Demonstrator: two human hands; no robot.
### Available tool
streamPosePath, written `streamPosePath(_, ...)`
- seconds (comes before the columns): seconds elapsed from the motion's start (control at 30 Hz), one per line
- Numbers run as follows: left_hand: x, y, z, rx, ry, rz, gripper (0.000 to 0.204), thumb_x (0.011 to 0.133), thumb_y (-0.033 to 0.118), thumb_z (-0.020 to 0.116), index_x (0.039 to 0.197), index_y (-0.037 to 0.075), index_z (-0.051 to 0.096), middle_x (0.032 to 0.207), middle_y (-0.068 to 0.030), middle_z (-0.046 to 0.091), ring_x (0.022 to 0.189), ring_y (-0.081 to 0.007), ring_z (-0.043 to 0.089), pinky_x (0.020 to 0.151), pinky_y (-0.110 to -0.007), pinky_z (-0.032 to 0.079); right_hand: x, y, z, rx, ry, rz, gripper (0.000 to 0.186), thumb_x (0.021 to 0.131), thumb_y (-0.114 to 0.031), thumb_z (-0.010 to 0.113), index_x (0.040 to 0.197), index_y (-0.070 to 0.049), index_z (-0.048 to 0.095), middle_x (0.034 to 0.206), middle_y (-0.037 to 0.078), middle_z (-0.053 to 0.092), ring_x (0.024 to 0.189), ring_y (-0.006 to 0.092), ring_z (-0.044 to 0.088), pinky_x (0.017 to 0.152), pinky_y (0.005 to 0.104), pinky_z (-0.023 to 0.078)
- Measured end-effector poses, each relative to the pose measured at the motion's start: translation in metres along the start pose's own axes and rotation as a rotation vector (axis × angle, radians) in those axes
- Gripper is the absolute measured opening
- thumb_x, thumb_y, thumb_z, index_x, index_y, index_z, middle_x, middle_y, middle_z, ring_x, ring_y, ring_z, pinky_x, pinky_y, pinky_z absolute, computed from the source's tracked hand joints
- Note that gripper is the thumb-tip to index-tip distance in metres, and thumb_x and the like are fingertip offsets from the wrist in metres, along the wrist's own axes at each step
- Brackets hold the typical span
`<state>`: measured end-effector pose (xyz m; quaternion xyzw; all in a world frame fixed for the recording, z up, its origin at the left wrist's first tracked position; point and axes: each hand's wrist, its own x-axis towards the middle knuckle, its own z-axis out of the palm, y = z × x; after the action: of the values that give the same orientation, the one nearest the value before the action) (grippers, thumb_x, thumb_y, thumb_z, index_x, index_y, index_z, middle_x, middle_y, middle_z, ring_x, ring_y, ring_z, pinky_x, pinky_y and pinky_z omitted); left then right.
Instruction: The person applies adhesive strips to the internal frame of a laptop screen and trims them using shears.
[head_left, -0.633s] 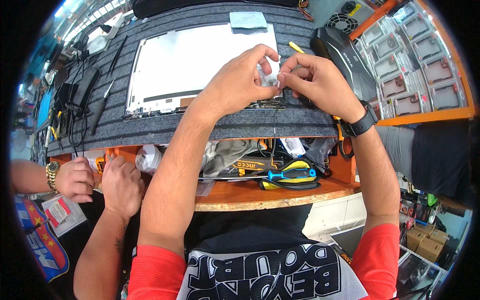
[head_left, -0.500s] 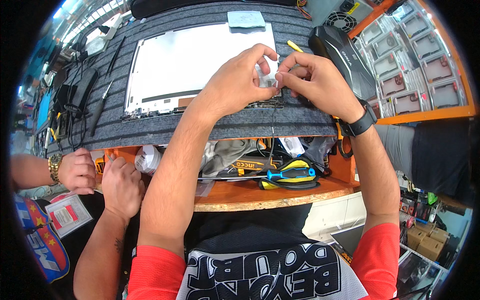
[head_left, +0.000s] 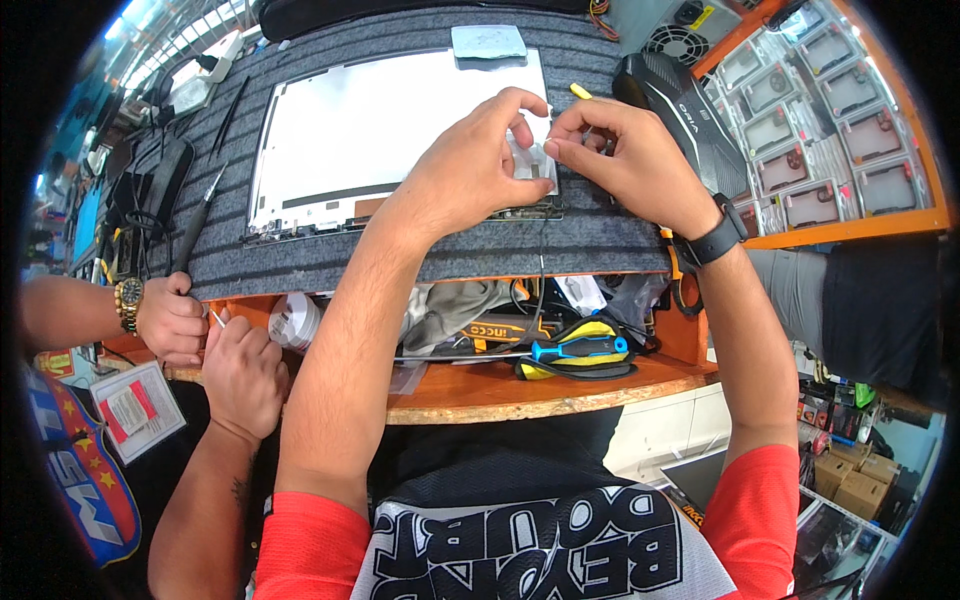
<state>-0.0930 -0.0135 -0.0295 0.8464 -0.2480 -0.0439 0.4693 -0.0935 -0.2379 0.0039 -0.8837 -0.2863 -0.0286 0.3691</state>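
Note:
A flat white display panel (head_left: 340, 125) with a dark frame lies on the ridged grey mat. My left hand (head_left: 485, 150) is over its right side, thumb and forefinger spread apart and curved, nothing visibly gripped. Beyond those fingers, a small clear, film-like piece (head_left: 530, 160) shows at the panel's right edge. My right hand (head_left: 615, 150) hovers just right of that edge, thumb and forefinger pinched together. A tiny pale bit shows at the fingertips, too small to name. A thin dark cable (head_left: 543, 262) hangs from the panel's lower edge into the drawer.
A light-blue pad-like block (head_left: 488, 43) sits on the panel's top right. Below, an open drawer (head_left: 470, 395) holds a blue screwdriver (head_left: 580, 347) and other tools. At left, a co-worker's hands (head_left: 245, 370) rest by the mat's edge. A black box (head_left: 685, 120) stands right.
My right fingertips have shifted slightly up and left, away from my left thumb. The co-worker's farther hand has moved right, up to the dark-handled tool. The view has shifted slightly.

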Motion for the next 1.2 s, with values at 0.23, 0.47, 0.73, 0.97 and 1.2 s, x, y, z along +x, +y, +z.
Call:
streamPosePath(0.23, -0.001, -0.001, 0.003, 0.004, 0.049, -0.019, 0.08, 0.08, 0.013, 0.091, 0.148, 0.011, 0.049, 0.114, -0.0035, 0.057, 0.067, -0.0062, 0.056, 0.064, -0.025, 0.047, 0.014, 0.016, 0.007, 0.024, -0.017, 0.124, 0.022, 0.094, -0.022, 0.079, 0.099, -0.001, 0.077, 0.074, 0.01, 0.068, 0.066, 0.017, 0.061, 0.065, 0.0348, 0.052)
streamPosePath(0.47, -0.001, 0.0, 0.003, 0.025, 0.045, -0.029, 0.081, 0.08, 0.013, 0.091, 0.149, 0.012, 0.05, 0.113, -0.004, 0.057, 0.067, -0.0058, 0.055, 0.063, -0.024, 0.046, 0.018, 0.022, 0.014, 0.076, 0.031, 0.193, 0.023, 0.092, -0.021, 0.079, 0.098, 0.001, 0.078, 0.075, 0.011, 0.072, 0.066, 0.0183, 0.064, 0.067, 0.035, 0.054)
streamPosePath(0.73, -0.002, 0.0, 0.003, 0.01, 0.044, -0.033, 0.08, 0.08, 0.014, 0.091, 0.149, 0.012, 0.05, 0.113, -0.0039, 0.057, 0.067, -0.0059, 0.055, 0.062, -0.024, 0.045, 0.018, 0.024, 0.018, -0.013, 0.083, 0.208, 0.025, 0.091, -0.023, 0.08, 0.098, 0.001, 0.078, 0.079, 0.013, 0.075, 0.072, 0.023, 0.073, 0.07, 0.0362, 0.057)
streamPosePath(0.97, -0.002, 0.001, 0.003, 0.03, 0.053, -0.034, 0.081, 0.08, 0.015, 0.091, 0.15, 0.012, 0.05, 0.113, -0.0043, 0.057, 0.067, -0.0061, 0.055, 0.063, -0.024, 0.045, 0.021, 0.024, 0.02, -0.049, 0.117, 0.192, 0.024, 0.091, -0.023, 0.08, 0.098, 0.0, 0.078, 0.082, 0.014, 0.076, 0.074, 0.0251, 0.074, 0.07, 0.037, 0.058)
streamPosePath(1.2, -0.002, 0.001, 0.003, 0.051, 0.049, -0.036, 0.081, 0.08, 0.016, 0.09, 0.15, 0.012, 0.05, 0.114, -0.0048, 0.057, 0.068, -0.0065, 0.057, 0.064, -0.024, 0.046, 0.023, 0.023, 0.023, -0.106, 0.155, 0.169, 0.023, 0.092, -0.022, 0.079, 0.099, 0.0, 0.078, 0.084, 0.015, 0.077, 0.075, 0.0268, 0.074, 0.071, 0.0377, 0.058)
